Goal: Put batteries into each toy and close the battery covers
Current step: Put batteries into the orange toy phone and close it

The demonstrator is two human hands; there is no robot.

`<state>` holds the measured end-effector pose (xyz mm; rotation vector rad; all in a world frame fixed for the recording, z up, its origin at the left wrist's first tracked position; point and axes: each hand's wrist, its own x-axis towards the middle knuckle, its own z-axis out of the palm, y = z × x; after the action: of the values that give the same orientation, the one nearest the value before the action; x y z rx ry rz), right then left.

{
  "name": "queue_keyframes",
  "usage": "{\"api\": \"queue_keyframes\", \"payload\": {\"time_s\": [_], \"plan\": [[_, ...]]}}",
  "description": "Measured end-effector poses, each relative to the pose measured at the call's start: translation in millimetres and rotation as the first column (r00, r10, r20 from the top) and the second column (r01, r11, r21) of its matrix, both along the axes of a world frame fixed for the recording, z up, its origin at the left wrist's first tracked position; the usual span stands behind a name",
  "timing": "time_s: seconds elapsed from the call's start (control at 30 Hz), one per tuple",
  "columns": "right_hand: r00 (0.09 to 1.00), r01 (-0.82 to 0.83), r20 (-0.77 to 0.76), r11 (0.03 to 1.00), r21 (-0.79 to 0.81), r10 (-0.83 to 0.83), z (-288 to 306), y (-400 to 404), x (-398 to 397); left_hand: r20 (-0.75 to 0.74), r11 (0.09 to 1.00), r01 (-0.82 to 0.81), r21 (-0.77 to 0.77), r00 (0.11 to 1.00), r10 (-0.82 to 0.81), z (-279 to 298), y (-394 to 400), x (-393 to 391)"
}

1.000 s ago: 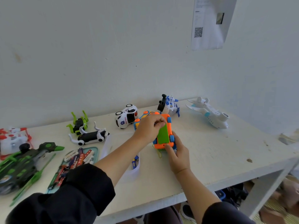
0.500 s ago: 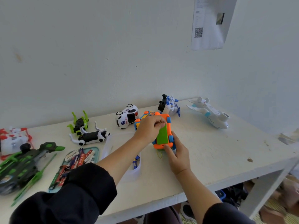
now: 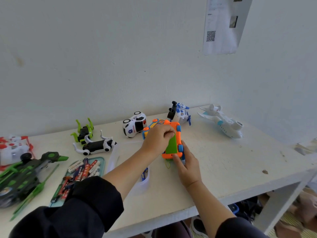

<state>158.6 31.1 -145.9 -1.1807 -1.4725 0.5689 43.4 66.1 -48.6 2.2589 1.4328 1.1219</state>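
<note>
Left hand (image 3: 158, 140) curled over far end of orange car (image 3: 173, 143), fingertips pinching top edge of its green cover (image 3: 172, 145). Right hand (image 3: 187, 164) grips car's near end, thumb on the orange base. Car lies underside up on worktop (image 3: 231, 162), centre. Left of the arms: teal tray (image 3: 101, 163) holding loose batteries (image 3: 85, 169). Clear tub (image 3: 142, 182) under left forearm, one battery visible inside. Police car (image 3: 134, 125) far behind; plane (image 3: 223, 121) far right.
</note>
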Motion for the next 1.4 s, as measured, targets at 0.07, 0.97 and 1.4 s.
{"api": "queue_keyframes", "payload": {"time_s": [0.07, 0.97, 1.4], "plan": [[0.999, 0.001, 0.034, 1.000, -0.004, -0.001, -1.3, 0.7, -0.8, -0.085, 0.999, -0.031, 0.015, 0.996, 0.032, -5.3, 3.0, -3.1], [0.739, -0.143, -0.654, 0.911, -0.388, -0.162, 72.3, 26.3, 16.6, -0.522, 0.949, 0.066, 0.307, 0.846, 0.110, -17.9, 18.8, -75.5], [0.871, -0.175, -0.460, 0.767, -0.618, -0.172, 111.8, 86.2, -25.6, 0.437, 0.964, -0.204, -0.171, 0.861, 0.260, 32.6, 30.5, -99.4]]}}
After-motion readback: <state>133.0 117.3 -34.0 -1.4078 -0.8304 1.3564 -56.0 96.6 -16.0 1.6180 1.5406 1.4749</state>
